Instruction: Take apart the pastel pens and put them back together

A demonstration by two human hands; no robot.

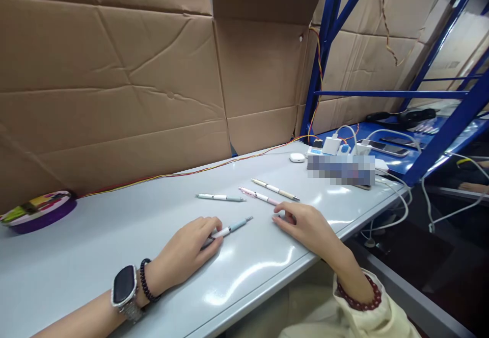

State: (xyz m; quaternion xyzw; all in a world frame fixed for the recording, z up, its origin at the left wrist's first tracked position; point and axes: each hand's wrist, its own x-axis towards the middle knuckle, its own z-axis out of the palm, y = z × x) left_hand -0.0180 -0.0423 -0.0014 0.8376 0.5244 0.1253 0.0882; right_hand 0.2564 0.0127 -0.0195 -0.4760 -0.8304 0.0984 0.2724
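A light-blue and white pen [233, 227] lies slanted on the table, its rear part between the fingertips and thumb of my left hand [191, 246]. My left hand is closed on it, low against the tabletop. Further right, my right hand [309, 223] rests on the table with loosely bent fingers, thumb and index finger apart. A small dark spot shows by its fingertips; I cannot make out what it is. The end of a pink and white pen [257, 195] reaches close to its index finger. Beyond it lies a cream and white pen [275, 189]. A grey-green and white pen [220, 197] lies further left.
A purple-sided container [46, 218] stands at the far left. Along the cardboard wall [153, 73] runs a thin red and yellow wire [183, 174]. At the right are a white case [297, 158], plugged-in chargers [331, 146], cables, and a blue metal frame [439, 124].
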